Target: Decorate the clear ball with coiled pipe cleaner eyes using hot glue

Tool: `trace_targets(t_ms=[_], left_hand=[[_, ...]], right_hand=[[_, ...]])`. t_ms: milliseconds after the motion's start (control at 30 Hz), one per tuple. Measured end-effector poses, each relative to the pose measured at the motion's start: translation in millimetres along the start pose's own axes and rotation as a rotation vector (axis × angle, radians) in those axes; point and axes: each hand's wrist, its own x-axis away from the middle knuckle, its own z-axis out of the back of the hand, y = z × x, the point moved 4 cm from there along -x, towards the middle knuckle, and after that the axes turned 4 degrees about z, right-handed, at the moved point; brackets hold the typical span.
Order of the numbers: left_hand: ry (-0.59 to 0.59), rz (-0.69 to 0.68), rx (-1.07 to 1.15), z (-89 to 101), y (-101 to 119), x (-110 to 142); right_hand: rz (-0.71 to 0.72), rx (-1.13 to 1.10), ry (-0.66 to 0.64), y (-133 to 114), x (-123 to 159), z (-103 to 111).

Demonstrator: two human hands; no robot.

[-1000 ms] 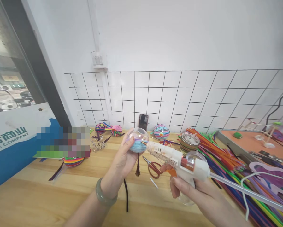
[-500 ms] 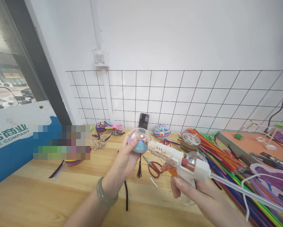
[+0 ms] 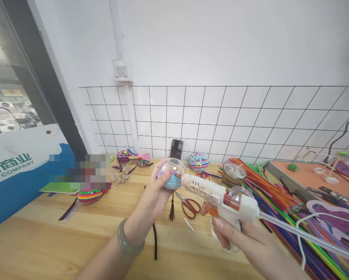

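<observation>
My left hand (image 3: 158, 190) is wrapped round a clear plastic ball (image 3: 174, 166) whose lower half is covered with light-blue cord and a purple strand at the middle. A dark brown tassel (image 3: 171, 206) hangs below the ball. In my right hand (image 3: 232, 231) is a white hot glue gun (image 3: 209, 190), a forefinger at its orange trigger. The nozzle points left and meets the ball's side at the purple strand; whether it touches is hard to tell. A long clear glue stick (image 3: 297, 231) sticks out of the gun's back.
Red-handled scissors (image 3: 190, 208) lie behind the gun, near a short white stick (image 3: 188, 224). Several colourful pipe cleaners (image 3: 276, 194) spread at right beside a tray (image 3: 305, 175). A striped ball (image 3: 199, 161) and a phone (image 3: 177, 148) stand by the wire grid. A black strip (image 3: 155, 241) lies in front.
The ball and my left hand have shifted slightly to the right, and the ball has turned a little. The glue gun stays at its side. My right fingers have moved slightly around the trigger.
</observation>
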Motion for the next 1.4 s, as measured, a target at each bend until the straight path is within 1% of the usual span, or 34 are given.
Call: trace_targets(t_ms=[267,433,567,700,833,1033,1200,1400], left_hand=[[0.023,-0.024,0.008,3.1,1,-2],[0.025,-0.001,-0.013,1.5,0,-1],[0.015,-0.002,-0.023,-0.1,0,0],[0.024,-0.006,-0.035,0.2,-1,1],[0.028,-0.004,-0.028,0.5,0,0],[0.047,0.003,0.004,2.3,0,-2],[0.062,0.001,-0.004,1.9,0,-1],[0.018,0.000,-0.016,-0.9,-1,0]], right_hand=[[-0.019,0.030,-0.027,2,2,3],[0.004,0.026,-0.023,-5,1,3],[-0.019,0.027,-0.022,-5,1,2],[-0.006,0.045,-0.040,-6,2,2],[-0.002,0.067,-0.024,-8,2,4],[0.016,0.041,-0.030,-4,2,5],[-0.013,0.032,-0.034,-4,2,5],[-0.029,0.033,-0.047,-4,3,4]])
